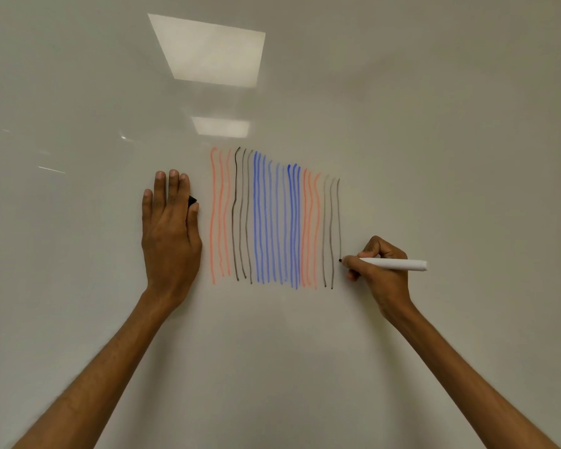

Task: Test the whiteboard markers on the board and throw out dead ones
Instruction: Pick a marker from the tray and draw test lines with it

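Observation:
A white-barrelled marker [395, 264] with a black tip is pinched in my right hand [378, 268]; its tip touches the whiteboard [434, 157] at the lower end of a faint grey line [338, 218]. Left of that line run several vertical test strokes: two more grey ones, then orange, blue [272, 222], black and orange. My left hand [170, 228] lies flat against the board left of the strokes, fingers straight. A small black cap [192, 200] peeks out between its thumb and index finger.
The board fills the whole view. Two ceiling lights are reflected in it, a large one [211, 53] at the top and a smaller one [221, 126] just above the strokes. No bin or other markers are in sight.

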